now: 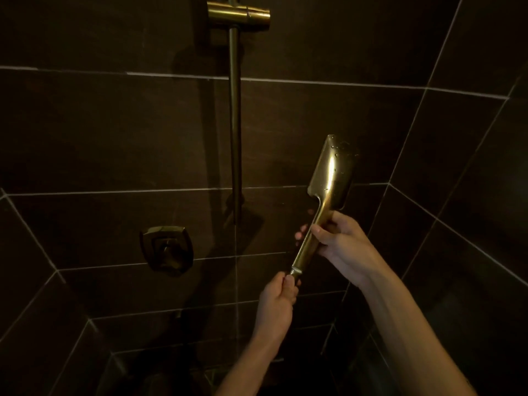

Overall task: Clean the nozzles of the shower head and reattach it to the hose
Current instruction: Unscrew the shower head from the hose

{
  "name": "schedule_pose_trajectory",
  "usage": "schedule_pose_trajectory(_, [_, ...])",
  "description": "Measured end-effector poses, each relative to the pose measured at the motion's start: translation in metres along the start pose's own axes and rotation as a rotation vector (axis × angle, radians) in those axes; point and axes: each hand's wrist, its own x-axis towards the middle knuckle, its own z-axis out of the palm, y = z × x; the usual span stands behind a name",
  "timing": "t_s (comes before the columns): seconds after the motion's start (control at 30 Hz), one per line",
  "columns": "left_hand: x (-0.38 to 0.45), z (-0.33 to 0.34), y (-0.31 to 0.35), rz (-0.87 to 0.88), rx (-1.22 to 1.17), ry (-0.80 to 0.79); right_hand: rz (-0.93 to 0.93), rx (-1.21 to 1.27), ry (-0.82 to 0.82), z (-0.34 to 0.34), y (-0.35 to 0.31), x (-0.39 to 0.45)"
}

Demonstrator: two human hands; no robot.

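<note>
dim shower stall, dark brown tiles with pale grout lines. the shower head (331,170) is brass coloured, held up in front of the right-hand part of the back wall, tilted so the flat rectangular head points up and slightly right and the handle runs down to the left. its back faces the camera, wet, with water drops near the top edge; the nozzle face is turned away, can't see it.

right hand (340,244) has a closed grip around the middle of the handle, thumb on the near side, fingertips curling round from behind on the left edge. left hand (275,302) is below it, fingers and thumb pinching the connector (295,274) at the bottom end of the handle, just under a pale ring. the hose itself is hidden by the left hand and the dark, can't tell whether it is joined on. the two hands are near each other but apart, bare handle showing between them.

on the wall: a vertical slide bar (235,138) running down the middle, with a brass holder bracket (238,14) clamped on it at the top edge of view. lower left of the bar, a squarish brass valve handle (166,249) on the tile. both are well apart from the shower head.
</note>
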Motion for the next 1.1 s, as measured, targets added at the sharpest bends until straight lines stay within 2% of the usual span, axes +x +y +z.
schedule_pose_trajectory(0.07, [0.001, 0.002, 0.001, -0.001, 0.02, -0.003, 0.024, 0.094, 0.027, 0.007, 0.004, 0.001])
schedule_pose_trajectory(0.23, [0.003, 0.008, -0.001, -0.015, 0.052, 0.005, 0.012, -0.02, 0.175, 0.019, 0.007, 0.004])
schedule_pose_trajectory(0.3, [0.004, 0.008, -0.001, -0.014, 0.047, 0.011, 0.021, -0.034, 0.149, 0.018, 0.004, 0.004])
schedule_pose_trajectory(0.47, [0.003, 0.007, 0.001, -0.024, 0.025, 0.025, 0.052, -0.323, 0.011, 0.007, -0.011, 0.0])
schedule_pose_trajectory(0.57, [0.003, 0.006, 0.0, -0.023, 0.012, 0.025, 0.018, -0.263, -0.024, 0.001, -0.011, -0.002])
schedule_pose_trajectory(0.8, [0.006, 0.004, 0.001, -0.017, -0.028, 0.028, -0.015, 0.091, 0.021, 0.01, -0.002, 0.0])
schedule_pose_trajectory(0.93, [0.003, 0.008, 0.002, -0.012, 0.007, 0.021, -0.037, -0.029, 0.068, 0.021, -0.003, 0.0])
schedule_pose_trajectory(1.03, [0.003, 0.007, 0.003, -0.028, -0.005, 0.039, 0.027, 0.002, 0.073, 0.016, -0.002, 0.003])
schedule_pose_trajectory(1.1, [0.003, 0.003, 0.005, -0.029, -0.029, 0.043, 0.043, -0.168, 0.059, 0.01, -0.007, 0.002])
